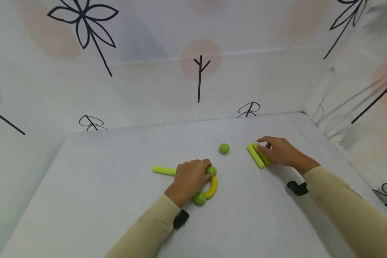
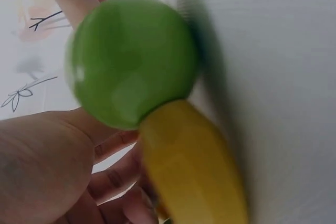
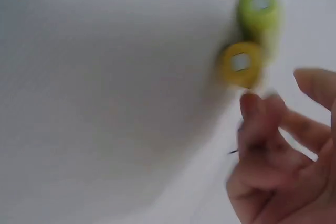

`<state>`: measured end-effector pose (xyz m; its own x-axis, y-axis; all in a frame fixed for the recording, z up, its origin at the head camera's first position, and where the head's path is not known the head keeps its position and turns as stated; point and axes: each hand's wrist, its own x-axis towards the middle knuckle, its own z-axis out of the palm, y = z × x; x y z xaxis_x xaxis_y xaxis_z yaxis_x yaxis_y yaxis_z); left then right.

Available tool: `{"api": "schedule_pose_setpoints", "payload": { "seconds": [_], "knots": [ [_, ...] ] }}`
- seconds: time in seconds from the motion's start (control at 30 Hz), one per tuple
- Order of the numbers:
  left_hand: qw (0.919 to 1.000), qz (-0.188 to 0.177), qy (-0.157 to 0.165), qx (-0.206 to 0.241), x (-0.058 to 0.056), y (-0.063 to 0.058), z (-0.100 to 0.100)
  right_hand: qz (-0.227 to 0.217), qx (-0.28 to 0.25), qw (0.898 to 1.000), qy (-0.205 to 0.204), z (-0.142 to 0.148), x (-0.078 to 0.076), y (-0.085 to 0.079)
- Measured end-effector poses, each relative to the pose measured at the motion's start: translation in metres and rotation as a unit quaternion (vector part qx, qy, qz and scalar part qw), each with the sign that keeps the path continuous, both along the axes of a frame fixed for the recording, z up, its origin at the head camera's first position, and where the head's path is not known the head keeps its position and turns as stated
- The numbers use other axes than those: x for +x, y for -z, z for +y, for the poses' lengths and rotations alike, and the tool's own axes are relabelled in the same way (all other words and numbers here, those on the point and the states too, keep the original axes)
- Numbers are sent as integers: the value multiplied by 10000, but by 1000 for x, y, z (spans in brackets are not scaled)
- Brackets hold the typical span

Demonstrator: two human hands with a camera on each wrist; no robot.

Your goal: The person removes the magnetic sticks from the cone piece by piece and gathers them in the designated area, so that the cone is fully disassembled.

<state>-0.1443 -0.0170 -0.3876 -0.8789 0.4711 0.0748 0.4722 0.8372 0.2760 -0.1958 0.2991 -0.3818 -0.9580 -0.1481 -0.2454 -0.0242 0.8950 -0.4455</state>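
Under the fingertips of the L hand (image 1: 189,179), in the head view, an upper green ball (image 1: 211,171) is pinched betw. thumb & fingers. Just below that thumb a curved yellow piece (image 1: 213,188) is seen, w/ a lower green ball (image 1: 200,199) at its other end, nearer the wrist. Past the knuckles a left lime stick (image 1: 163,171) is seen, its near end hidden; whether it's attached can't be told. Approx. partway, it'd be judged: some joining is done, three pcs. are left loose. A lone green ball (image 1: 224,148) is placed betw. both hands' fingertips, apart from each. A yellow stick (image 1: 266,160) is partly covered by the R hand (image 1: 280,152), w/ a right lime stick (image 1: 255,156) just beside it, on the side away from the palm.

From the L wrist, the lower green ball is seen seated against the curved yellow piece; that join is apparently done. Bent fingers are seen behind the piece, tips partly hidden.

From the R wrist, blurred, fingers are seen parted & loosely bent, w/ the yellow stick's end just beyond the tips; no pinch is shown, contact can't be told.
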Motion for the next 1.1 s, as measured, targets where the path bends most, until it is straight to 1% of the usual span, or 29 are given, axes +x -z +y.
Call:
{"api": "schedule_pose_setpoints", "payload": {
  "seconds": [0.1,0.17,0.23,0.3,0.37,0.43,0.5,0.57,0.7,0.83,0.9,0.97,1.03,1.1],
  "knots": [
    [9997,-154,-47,167,0,-7,-5,436,-107,9990,29,-13,8,-12],
    [9992,-161,-134,346,-1,-14,-9,816,-220,9964,-43,-25,16,-21],
    [9983,0,-281,509,-1,-22,-15,1151,-412,9923,-187,-38,24,-28],
    [9962,328,-420,688,-1,-29,-22,1475,-588,9866,-368,-53,31,-33],
    [9926,650,-575,850,-1,-36,-31,1744,-740,9804,-541,-67,37,-36],
    [9883,871,-733,1014,0,-42,-41,1938,-839,9749,-700,-81,41,-37],
    [9853,896,-913,1129,2,-46,-52,2074,-913,9703,-848,-94,45,-36],
    [9844,789,-1098,1125,4,-47,-62,2166,-968,9665,-979,-105,48,-34],
    [9844,577,-1364,946,5,-44,-76,2269,-1271,9589,-1132,-122,48,-27],
    [9860,252,-1479,723,5,-34,-82,2200,-1571,9556,-1172,-134,46,-18],
    [9883,19,-1427,537,6,-28,-82,2039,-1634,9576,-1218,-139,46,-14],
    [9910,-174,-1291,312,6,-22,-82,1769,-1636,9619,-1293,-142,46,-10],
    [9927,-335,-1154,104,7,-18,-81,1487,-1522,9668,-1416,-144,47,-6],
    [9930,-456,-1090,-66,7,-15,-80,1226,-1369,9706,-1557,-146,48,-3]
  ]
}}
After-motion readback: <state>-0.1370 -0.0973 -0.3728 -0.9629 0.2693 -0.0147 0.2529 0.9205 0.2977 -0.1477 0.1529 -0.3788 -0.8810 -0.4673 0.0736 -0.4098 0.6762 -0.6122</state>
